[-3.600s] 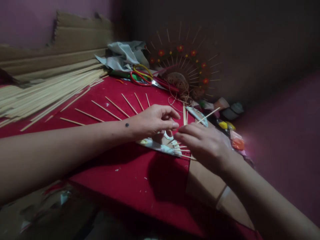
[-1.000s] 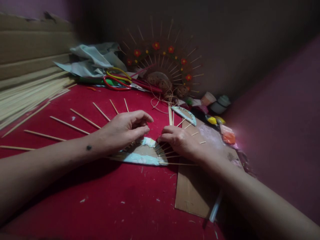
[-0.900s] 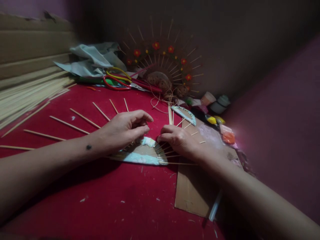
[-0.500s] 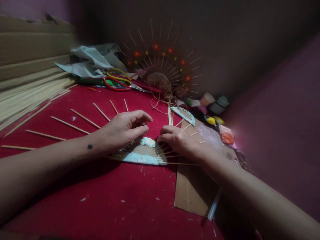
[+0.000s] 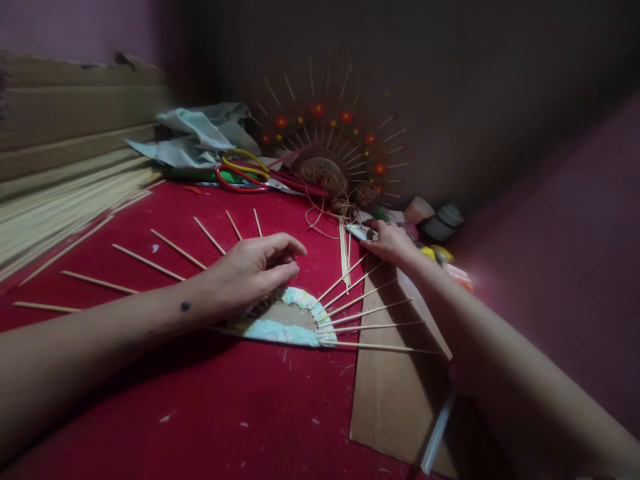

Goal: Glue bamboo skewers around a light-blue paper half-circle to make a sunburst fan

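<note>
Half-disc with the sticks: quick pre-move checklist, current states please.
1. Left hand pressing on the cardboard half-disc: ok.
2. Sticks fanned out from the half-disc's right edge, separate: ok.
3. Right hand on the small arc piece: touching; a firm grip, cannot tell.
4. Sticks under the left hand seated in the half-disc: cannot tell, hidden.
5. Cardboard sheet lying flat under the right-side sticks: ok.
6. Scissors apart from both hands: ok.
</note>
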The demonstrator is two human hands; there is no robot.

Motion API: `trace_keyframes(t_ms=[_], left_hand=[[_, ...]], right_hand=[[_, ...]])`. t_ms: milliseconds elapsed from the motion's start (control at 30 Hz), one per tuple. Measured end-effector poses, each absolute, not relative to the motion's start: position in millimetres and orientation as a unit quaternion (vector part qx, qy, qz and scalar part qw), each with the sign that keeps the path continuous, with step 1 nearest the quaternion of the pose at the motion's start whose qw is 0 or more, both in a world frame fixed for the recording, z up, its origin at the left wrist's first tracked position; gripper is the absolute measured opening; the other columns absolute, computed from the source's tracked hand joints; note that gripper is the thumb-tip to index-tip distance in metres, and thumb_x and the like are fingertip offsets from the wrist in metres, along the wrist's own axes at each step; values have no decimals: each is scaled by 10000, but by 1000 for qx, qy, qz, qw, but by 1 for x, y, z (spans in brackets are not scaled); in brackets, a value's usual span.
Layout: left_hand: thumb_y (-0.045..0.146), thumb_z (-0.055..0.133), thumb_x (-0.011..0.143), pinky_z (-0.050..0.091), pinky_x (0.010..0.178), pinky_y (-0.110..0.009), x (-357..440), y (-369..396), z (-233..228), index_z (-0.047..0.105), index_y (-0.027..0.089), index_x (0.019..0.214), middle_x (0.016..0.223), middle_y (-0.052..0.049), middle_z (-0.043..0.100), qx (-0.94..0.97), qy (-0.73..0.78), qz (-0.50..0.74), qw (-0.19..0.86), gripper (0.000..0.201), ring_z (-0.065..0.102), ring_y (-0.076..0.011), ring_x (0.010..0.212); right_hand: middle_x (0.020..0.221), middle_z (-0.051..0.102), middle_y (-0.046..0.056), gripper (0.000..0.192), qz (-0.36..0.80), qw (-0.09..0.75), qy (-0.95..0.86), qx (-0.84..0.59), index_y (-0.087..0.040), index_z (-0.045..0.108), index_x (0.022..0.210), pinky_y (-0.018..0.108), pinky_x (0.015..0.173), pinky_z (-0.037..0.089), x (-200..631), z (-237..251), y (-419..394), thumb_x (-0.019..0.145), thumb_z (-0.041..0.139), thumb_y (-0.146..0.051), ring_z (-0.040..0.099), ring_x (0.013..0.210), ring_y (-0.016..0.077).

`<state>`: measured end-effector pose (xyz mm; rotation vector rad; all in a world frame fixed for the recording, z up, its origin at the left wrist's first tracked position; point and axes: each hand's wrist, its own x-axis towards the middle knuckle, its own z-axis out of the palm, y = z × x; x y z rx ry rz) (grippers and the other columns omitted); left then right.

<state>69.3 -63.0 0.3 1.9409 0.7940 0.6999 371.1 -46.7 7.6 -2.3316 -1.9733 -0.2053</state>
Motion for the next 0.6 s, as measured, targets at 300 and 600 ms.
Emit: trace_keyframes(t_ms=[300,600], left_hand=[[325,550,854,463,577,-253,69,-61,-3,615,155,1007,754,-11,618,787,324,277,447,238,566,-128,656],[247,545,859,478,671,-243,66,-62,-4,677,166,894,825,-24,700,860,249,299,329,159,637,-133,745]], right_hand=[[1125,689,175,450,-58,65,-634,-768,-125,637,1142,360,785,449,380,7,-23,740,740,-300,627,1000,298],[1015,693,113,147,-119,139,-657,-732,-168,665,932,319,748,440,394,23,-35,793,629,-139,621,887,230]])
